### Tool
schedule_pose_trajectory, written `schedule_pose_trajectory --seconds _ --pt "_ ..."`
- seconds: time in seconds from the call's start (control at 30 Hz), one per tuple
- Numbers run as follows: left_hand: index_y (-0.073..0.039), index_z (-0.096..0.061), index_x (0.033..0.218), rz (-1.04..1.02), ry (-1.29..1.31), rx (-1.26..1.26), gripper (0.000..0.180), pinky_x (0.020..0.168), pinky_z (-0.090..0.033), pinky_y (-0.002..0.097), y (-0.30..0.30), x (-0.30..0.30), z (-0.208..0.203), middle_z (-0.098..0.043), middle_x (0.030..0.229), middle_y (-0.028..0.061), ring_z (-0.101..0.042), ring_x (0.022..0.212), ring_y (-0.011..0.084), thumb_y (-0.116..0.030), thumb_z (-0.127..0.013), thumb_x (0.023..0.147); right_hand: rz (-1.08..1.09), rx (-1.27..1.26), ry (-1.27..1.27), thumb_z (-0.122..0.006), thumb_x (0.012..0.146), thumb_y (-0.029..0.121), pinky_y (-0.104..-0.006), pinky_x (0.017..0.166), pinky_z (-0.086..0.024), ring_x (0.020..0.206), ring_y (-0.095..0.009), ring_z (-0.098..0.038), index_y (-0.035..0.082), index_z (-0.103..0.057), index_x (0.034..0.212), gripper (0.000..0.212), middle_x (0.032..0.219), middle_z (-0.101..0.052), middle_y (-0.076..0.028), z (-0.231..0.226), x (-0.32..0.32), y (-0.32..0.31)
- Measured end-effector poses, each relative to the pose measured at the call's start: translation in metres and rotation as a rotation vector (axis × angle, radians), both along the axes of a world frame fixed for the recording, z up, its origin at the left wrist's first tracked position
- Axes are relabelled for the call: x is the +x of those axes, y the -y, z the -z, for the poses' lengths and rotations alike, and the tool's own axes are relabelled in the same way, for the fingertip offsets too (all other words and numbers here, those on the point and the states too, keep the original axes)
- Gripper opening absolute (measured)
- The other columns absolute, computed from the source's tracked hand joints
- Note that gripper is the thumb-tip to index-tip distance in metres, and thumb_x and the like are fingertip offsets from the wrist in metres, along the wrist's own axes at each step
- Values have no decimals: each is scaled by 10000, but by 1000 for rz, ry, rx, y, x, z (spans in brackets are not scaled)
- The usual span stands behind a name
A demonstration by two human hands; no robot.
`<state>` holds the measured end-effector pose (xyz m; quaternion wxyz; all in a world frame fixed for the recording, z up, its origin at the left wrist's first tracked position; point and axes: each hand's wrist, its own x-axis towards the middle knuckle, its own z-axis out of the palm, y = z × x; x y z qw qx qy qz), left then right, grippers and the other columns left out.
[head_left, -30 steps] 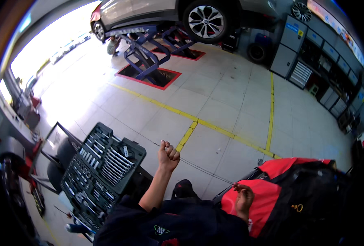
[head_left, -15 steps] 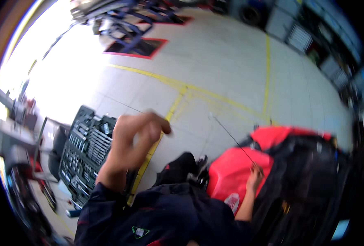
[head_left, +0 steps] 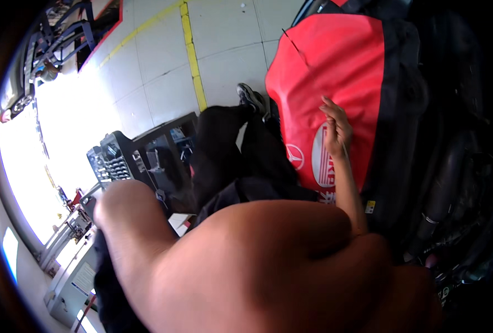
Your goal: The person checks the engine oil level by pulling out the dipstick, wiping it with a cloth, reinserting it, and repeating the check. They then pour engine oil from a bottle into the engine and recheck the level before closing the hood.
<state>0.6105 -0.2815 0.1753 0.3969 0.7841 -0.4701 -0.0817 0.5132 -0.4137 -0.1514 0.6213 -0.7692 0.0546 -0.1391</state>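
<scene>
My left hand (head_left: pixel 279 266) looms large and blurred at the bottom, very close to the head camera. Its fingers look curled in, and whatever may be inside them is hidden. To the right, my right hand (head_left: pixel 338 129) hovers over a red fender cover (head_left: pixel 341 50), its fingers bent around a thin dipstick (head_left: pixel 295 47). Only the dark far end of the dipstick stands out, above the cover's far left part; its middle fades into the red.
At the right lies the dark engine bay (head_left: pixel 446 183), beside the cover's black part. A toolbox with sockets (head_left: pixel 118 164) stands left of my legs (head_left: pixel 218 139). Yellow floor tape (head_left: pixel 191 55) runs ahead, and a vehicle lift (head_left: pixel 74 39) is at the far left.
My left hand has come up much closer to the camera and covers the lower middle. The right hand still has the dipstick, now over the cover. The view has turned and lowered.
</scene>
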Motion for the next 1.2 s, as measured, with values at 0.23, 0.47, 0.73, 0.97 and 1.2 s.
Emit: schedule_pose_trajectory --seconds 0.23,0.47,0.73,0.97,1.2 --pt "-59 -653 720 362 32 166 105 455 -394 292 21 -7 -39 -518 596 20 -507 523 148 -154 -640 677 68 -32 -13 -394 912 33 -288 854 -446 1027 -226 -561 19 -575 1044 224 1113 -585 -130 -4 -3 -5" --pt "-70 -663 748 502 145 341 113 496 -434 321 -28 -6 -90 -584 662 43 -555 601 190 -167 -627 700 174 198 56 -381 937 117 -265 776 -462 921 -180 -574 -15 -556 1084 264 1043 -601 -137 -3 0 -36" --pt "-68 -609 828 -267 -228 602 293 599 -492 415 -160 61 41 -619 747 141 -612 753 328 -357 -577 793 277 85 -152 -369 945 168 -266 760 -460 887 -169 -569 -20 -558 1068 293 1017 -604 -126 -40 -5 -22" --pt "-80 -640 930 -601 -458 649 362 734 -490 422 -276 36 142 -638 892 151 -603 872 316 -407 -556 799 279 -30 -169 -359 952 212 -266 747 -459 857 -158 -565 -24 -559 1055 327 994 -607 -116 -61 28 -12" --pt "-69 -625 923 -561 -397 237 352 728 -472 440 -186 72 154 -632 841 174 -594 826 361 -392 -524 827 266 -103 -282 -348 959 257 -267 733 -458 827 -148 -560 -28 -560 1041 365 971 -610 -107 -83 24 15"
